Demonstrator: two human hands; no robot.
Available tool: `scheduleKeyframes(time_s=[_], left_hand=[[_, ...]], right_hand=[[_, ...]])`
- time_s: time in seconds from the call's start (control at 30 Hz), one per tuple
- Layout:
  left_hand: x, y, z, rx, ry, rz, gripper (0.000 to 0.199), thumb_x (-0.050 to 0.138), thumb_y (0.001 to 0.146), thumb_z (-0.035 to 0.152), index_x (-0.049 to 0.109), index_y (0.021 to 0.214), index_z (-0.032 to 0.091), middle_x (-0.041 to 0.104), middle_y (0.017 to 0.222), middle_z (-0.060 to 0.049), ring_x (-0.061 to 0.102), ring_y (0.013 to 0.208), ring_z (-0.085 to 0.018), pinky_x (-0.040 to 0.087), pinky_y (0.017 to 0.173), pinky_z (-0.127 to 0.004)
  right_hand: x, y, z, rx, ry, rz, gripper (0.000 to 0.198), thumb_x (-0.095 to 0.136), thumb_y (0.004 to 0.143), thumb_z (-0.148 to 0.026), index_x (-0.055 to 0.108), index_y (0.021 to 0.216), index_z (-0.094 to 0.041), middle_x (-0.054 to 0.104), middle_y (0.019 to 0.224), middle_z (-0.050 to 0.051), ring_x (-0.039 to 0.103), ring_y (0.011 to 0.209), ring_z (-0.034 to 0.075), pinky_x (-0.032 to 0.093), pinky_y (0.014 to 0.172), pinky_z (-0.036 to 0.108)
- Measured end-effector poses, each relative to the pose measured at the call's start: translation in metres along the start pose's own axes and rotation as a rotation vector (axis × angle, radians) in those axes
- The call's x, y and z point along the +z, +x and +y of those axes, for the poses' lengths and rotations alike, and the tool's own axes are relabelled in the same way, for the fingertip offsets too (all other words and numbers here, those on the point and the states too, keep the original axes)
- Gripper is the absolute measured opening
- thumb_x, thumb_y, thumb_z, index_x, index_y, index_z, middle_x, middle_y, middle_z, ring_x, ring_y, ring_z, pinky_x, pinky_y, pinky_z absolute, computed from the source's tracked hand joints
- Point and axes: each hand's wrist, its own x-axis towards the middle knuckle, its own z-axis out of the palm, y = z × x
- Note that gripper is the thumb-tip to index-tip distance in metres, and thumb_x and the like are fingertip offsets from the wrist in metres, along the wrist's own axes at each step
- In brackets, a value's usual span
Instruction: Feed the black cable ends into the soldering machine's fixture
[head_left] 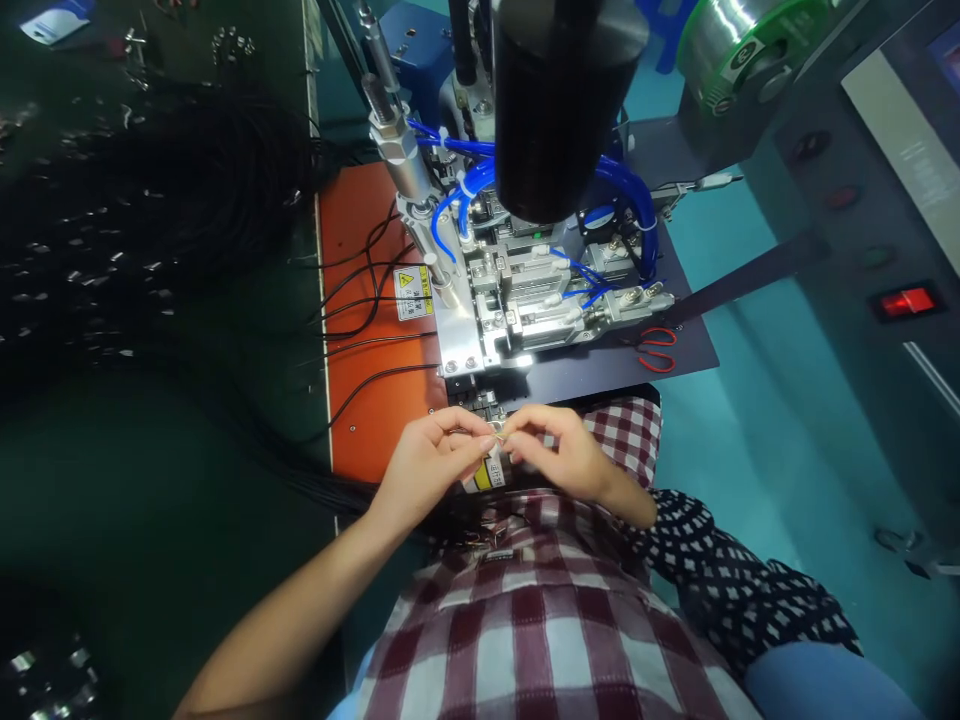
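Note:
My left hand (431,460) and my right hand (559,452) meet fingertip to fingertip at the near edge of a bench machine (517,300). Both are closed in a pinch on a thin, pale wire (498,437), mostly covered by the fingers. Just beneath the fingertips is a small metal fixture at the machine's front, with a yellow-and-white warning label (491,472) partly hidden by the hands. Black cables (375,380) run over the orange plate (367,420) left of the machine.
A large bundle of black cables (225,190) lies on the dark table at left. Red-handled scissors (658,350) rest on the machine's grey base. Above hang a black cylinder (566,110) and a green-rimmed wire spool (750,50). A lit red switch (907,302) is at right.

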Motion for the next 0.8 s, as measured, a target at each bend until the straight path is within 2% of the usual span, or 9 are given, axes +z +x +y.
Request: scheduleKeyframes(time_s=[0.07,0.17,0.27,0.43,0.5,0.67,0.8], left_hand=[[0.001,-0.004,0.003,0.048,0.103,0.011,0.014,0.074,0.076,0.028,0.071,0.078,0.016,0.059,0.054,0.003,0.047,0.048,-0.006,0.037,0.046,-0.017],[0.002,-0.01,0.007,0.128,0.193,0.001,0.01,0.073,0.078,0.027,0.074,0.08,0.018,0.071,0.072,-0.001,0.058,0.061,-0.009,0.046,0.058,-0.018],[0.0,-0.013,0.008,0.141,0.175,-0.054,0.01,0.071,0.08,0.028,0.075,0.081,0.019,0.072,0.076,-0.001,0.062,0.067,-0.011,0.049,0.064,-0.02],[-0.007,-0.012,0.01,0.094,0.132,-0.159,0.01,0.071,0.081,0.028,0.073,0.078,0.018,0.071,0.074,-0.001,0.063,0.068,-0.012,0.049,0.066,-0.02],[-0.009,-0.01,0.012,0.08,0.132,-0.19,0.011,0.072,0.08,0.029,0.073,0.077,0.018,0.071,0.074,-0.002,0.063,0.068,-0.012,0.05,0.066,-0.021],[-0.013,-0.009,0.014,0.051,0.136,-0.279,0.012,0.073,0.078,0.03,0.074,0.078,0.017,0.071,0.072,-0.003,0.062,0.067,-0.013,0.049,0.063,-0.021],[-0.014,-0.01,0.014,0.06,0.147,-0.311,0.012,0.071,0.081,0.029,0.076,0.082,0.018,0.072,0.077,-0.004,0.063,0.07,-0.013,0.049,0.065,-0.022]], right_hand=[[-0.015,0.006,-0.007,-0.059,-0.018,-0.002,0.015,0.053,0.092,-0.021,0.067,0.097,-0.018,0.067,0.088,0.005,0.06,0.069,0.013,0.051,0.063,0.028],[-0.028,0.016,-0.016,-0.256,-0.048,-0.178,0.025,0.049,0.094,-0.015,0.066,0.112,-0.018,0.066,0.103,0.008,0.062,0.089,0.016,0.053,0.079,0.031],[-0.03,0.024,-0.018,-0.371,-0.025,-0.328,0.025,0.05,0.094,-0.013,0.067,0.112,-0.016,0.066,0.105,0.01,0.061,0.099,0.017,0.051,0.088,0.033],[-0.035,0.029,-0.014,-0.48,-0.034,-0.339,0.013,0.059,0.092,-0.018,0.07,0.098,-0.016,0.069,0.093,0.008,0.065,0.087,0.015,0.053,0.078,0.028],[-0.038,0.029,-0.015,-0.553,-0.145,-0.347,0.01,0.061,0.092,-0.022,0.07,0.093,-0.017,0.071,0.09,0.006,0.066,0.083,0.013,0.051,0.074,0.026],[-0.041,0.026,-0.026,-0.719,-0.582,-0.332,0.019,0.052,0.098,-0.028,0.068,0.092,-0.021,0.073,0.084,-0.001,0.065,0.073,0.011,0.042,0.066,0.027],[-0.042,0.027,-0.029,-0.77,-0.725,-0.334,0.024,0.045,0.099,-0.02,0.066,0.09,-0.021,0.07,0.074,-0.003,0.059,0.062,0.01,0.038,0.061,0.028]])
